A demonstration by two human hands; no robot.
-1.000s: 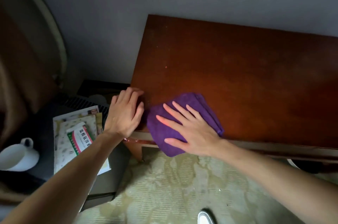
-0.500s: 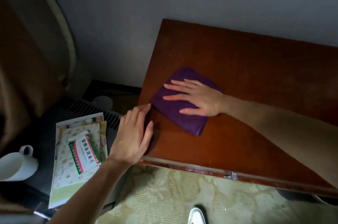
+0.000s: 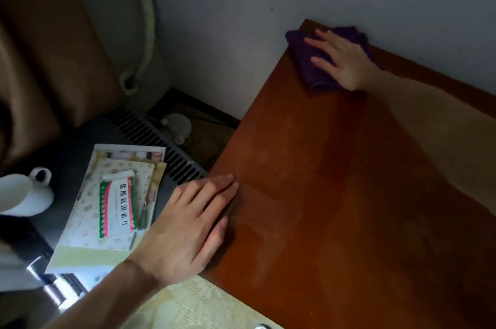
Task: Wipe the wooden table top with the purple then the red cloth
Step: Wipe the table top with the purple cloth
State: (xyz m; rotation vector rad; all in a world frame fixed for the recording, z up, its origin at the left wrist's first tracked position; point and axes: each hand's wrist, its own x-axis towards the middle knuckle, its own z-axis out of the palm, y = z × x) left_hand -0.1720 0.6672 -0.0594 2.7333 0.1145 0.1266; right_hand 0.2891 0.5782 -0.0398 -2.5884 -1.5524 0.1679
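The wooden table top [image 3: 335,194] is a reddish-brown slab filling the right half of the view, its far edge against the wall. A folded purple cloth [image 3: 303,60] lies at the table's far left corner, slightly over the left edge. My right hand [image 3: 338,57] presses flat on the cloth with fingers spread, pointing left. My left hand [image 3: 188,224] rests flat on the table's left edge near the front, fingers together, holding nothing. No red cloth is in view.
Left of the table stands a dark low unit with a vent grille [image 3: 161,141]. On it lie papers and a medicine box [image 3: 118,208] and a white cup [image 3: 21,194]. A pale grey wall [image 3: 241,33] runs behind. Patterned carpet [image 3: 193,307] lies below.
My right hand has slid the purple cloth from the table's near left edge up to the far left corner by the wall. My left hand has stayed on the left edge.
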